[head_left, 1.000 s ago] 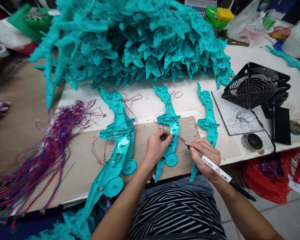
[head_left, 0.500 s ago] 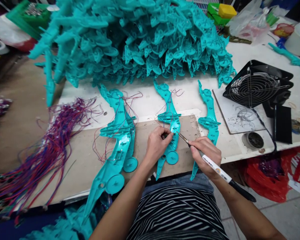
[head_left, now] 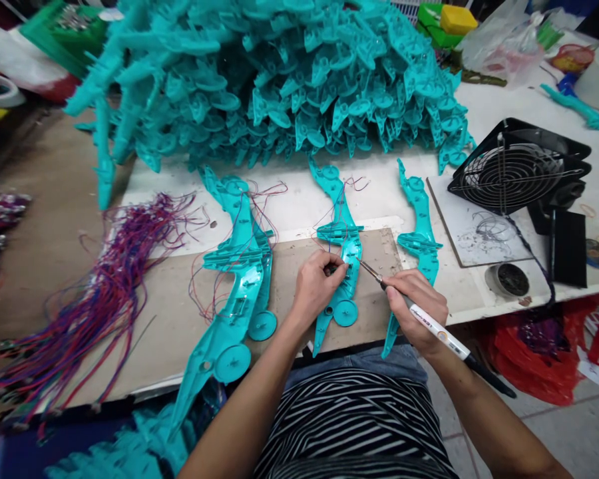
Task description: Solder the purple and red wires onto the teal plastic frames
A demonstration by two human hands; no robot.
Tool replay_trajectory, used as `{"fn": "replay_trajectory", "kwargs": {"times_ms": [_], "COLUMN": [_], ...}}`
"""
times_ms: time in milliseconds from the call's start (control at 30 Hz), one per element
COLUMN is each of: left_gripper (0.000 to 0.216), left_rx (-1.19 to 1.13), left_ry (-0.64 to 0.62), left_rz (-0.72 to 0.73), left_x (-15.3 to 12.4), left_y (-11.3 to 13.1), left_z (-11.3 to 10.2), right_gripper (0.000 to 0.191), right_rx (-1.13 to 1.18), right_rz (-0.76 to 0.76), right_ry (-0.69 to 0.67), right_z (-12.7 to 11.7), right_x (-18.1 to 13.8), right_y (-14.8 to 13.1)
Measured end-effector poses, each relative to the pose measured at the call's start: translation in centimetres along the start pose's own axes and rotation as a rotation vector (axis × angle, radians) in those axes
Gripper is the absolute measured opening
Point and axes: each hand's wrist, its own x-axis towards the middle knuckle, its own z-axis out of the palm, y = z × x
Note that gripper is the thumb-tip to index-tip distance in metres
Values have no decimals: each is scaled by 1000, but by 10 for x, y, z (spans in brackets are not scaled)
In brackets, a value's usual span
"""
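Observation:
My right hand [head_left: 419, 306] grips a white-and-black soldering iron [head_left: 436, 330] like a pen. Its metal tip points left and reaches the edge of a teal plastic part [head_left: 349, 249], though I cannot tell whether it touches. My left hand [head_left: 319, 283] is closed in a pinch over the left side of that part. A small dark piece shows between its fingers, too covered to name. Thin red and blue wires [head_left: 340, 207] lie over the part's upper half. To the right, another teal part [head_left: 419, 213] lies partly behind my right hand.
Wired teal parts [head_left: 242, 286] overlap at left, beside a bundle of red and blue wires [head_left: 112, 293]. A large teal heap [head_left: 279, 86] stands behind. At right are a black fan [head_left: 516, 166], a board [head_left: 472, 229] with wire scraps, and a small round tin [head_left: 509, 279].
The soldering iron's tip has drawn slightly up and to the right, with my right hand. My left hand keeps its pinch at the same part. The whole view has shifted slightly.

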Motion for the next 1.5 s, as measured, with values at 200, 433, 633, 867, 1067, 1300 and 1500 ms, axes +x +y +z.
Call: {"fn": "replay_trajectory", "kwargs": {"times_ms": [200,433,633,867,1067,1300,1500], "left_gripper": [5,5,5,5,57,60,57], "left_rx": [0,3,9,113,475,616,572], "left_ry": [3,-18,-34,-70,-74,-205,-70], "left_rz": [3,0,-10,-26,116,85,143], "left_x": [0,0,0,-1,-20,-46,-90], "left_y": [-1,0,1,0,15,38,46], "left_z": [1,0,0,-1,5,-1,-75], "right_gripper": [16,16,16,15,26,45,45], "right_rx": [-8,2,3,11,-97,-322,-294], "right_rz": [29,33,32,80,189,53,-4], "right_ry": [8,12,28,94,173,-78,-91], "right_z": [1,2,2,-4,-34,-43,-27], "right_x": [2,0,2,1,2,-2,-15], "right_y": [0,1,0,0,32,80,81]}}
